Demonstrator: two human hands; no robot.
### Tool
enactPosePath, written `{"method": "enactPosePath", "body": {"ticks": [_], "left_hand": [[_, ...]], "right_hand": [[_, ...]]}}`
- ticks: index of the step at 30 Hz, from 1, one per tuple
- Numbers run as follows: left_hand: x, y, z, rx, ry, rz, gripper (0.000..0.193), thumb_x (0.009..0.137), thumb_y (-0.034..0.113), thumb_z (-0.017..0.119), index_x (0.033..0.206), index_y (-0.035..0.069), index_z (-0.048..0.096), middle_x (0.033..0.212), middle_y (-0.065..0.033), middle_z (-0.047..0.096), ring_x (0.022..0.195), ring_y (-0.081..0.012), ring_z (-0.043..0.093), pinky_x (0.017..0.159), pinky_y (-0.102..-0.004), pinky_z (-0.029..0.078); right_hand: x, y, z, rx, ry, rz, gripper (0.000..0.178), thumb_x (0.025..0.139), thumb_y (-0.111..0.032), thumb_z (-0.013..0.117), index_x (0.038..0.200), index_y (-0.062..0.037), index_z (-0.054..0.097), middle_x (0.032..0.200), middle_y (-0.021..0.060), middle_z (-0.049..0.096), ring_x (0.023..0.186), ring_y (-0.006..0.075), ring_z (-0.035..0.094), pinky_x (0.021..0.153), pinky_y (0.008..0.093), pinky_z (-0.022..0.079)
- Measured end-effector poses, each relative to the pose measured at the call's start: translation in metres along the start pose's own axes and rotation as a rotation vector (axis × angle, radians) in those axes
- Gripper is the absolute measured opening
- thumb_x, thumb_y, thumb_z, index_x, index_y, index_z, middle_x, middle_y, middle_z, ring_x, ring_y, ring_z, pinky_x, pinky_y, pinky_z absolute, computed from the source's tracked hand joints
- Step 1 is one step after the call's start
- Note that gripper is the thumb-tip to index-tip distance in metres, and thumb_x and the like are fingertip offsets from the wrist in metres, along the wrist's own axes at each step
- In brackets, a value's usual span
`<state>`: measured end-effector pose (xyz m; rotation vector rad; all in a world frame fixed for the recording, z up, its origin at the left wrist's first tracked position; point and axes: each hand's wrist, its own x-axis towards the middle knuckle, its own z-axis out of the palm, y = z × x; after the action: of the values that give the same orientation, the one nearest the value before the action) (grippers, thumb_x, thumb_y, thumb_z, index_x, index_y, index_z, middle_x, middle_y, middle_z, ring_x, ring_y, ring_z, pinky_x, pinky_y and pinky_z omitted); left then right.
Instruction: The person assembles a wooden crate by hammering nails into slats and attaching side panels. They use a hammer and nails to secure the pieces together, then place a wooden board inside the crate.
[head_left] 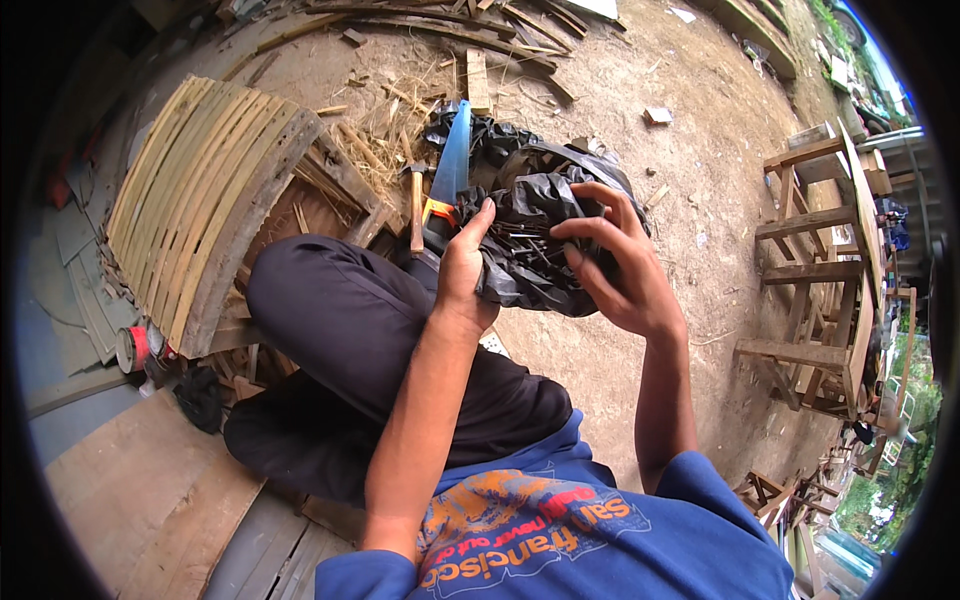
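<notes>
A crumpled black plastic bag (545, 200) sits in front of me with its mouth spread. Thin metal pieces that look like nails (527, 238) lie in its folds. My left hand (465, 265) grips the bag's left side, thumb up along the edge. Over the right side of the mouth is my right hand (625, 260), fingers curved and apart, index fingertip close to the nails. I see nothing clearly held in it. Just left of the bag are a hammer (417, 208) with a wooden handle and a handsaw (453, 155) with a blue blade and orange handle.
A curved slatted wooden piece (200, 200) stands at the left, near my bent knee. Wooden frames (815, 270) stand along the right. Long timber strips (430, 28) and shavings lie on the dirt ground ahead. A plywood sheet (150, 500) lies at lower left.
</notes>
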<state>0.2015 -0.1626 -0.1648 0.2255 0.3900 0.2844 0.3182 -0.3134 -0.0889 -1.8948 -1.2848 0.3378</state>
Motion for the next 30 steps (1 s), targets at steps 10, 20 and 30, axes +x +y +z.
{"method": "enactPosePath", "body": {"ticks": [10, 20, 30], "left_hand": [[-0.002, -0.001, 0.006, 0.064, -0.041, -0.033, 0.042, 0.108, 0.035, 0.046, 0.127, 0.001, 0.061, 0.114, -0.0142, 0.072, 0.096, -0.0245, 0.073, 0.085, -0.0382, 0.061], [-0.003, -0.002, 0.005, 0.057, -0.092, -0.021, 0.041, 0.108, 0.035, 0.047, 0.127, 0.002, 0.062, 0.113, -0.0130, 0.072, 0.095, -0.0229, 0.073, 0.084, -0.0368, 0.060], [0.001, -0.003, 0.004, -0.003, -0.039, 0.000, 0.040, 0.107, 0.034, 0.049, 0.127, 0.002, 0.064, 0.118, -0.0137, 0.072, 0.102, -0.0254, 0.073, 0.092, -0.0393, 0.058]], "right_hand": [[0.016, -0.009, 0.008, -0.175, 0.082, 0.005, 0.022, 0.083, -0.015, 0.083, 0.103, -0.0108, 0.077, 0.108, 0.0126, 0.058, 0.099, 0.0296, 0.063, 0.084, 0.0399, 0.052], [0.017, -0.001, 0.027, -0.075, 0.194, 0.021, 0.020, 0.084, -0.015, 0.083, 0.098, -0.0029, 0.076, 0.098, 0.0099, 0.059, 0.092, 0.0227, 0.061, 0.080, 0.0329, 0.050], [0.021, 0.014, 0.027, 0.377, 0.389, 0.236, 0.019, 0.094, -0.017, 0.074, 0.095, 0.0017, 0.072, 0.100, 0.0086, 0.063, 0.096, 0.0182, 0.061, 0.085, 0.0313, 0.047]]}}
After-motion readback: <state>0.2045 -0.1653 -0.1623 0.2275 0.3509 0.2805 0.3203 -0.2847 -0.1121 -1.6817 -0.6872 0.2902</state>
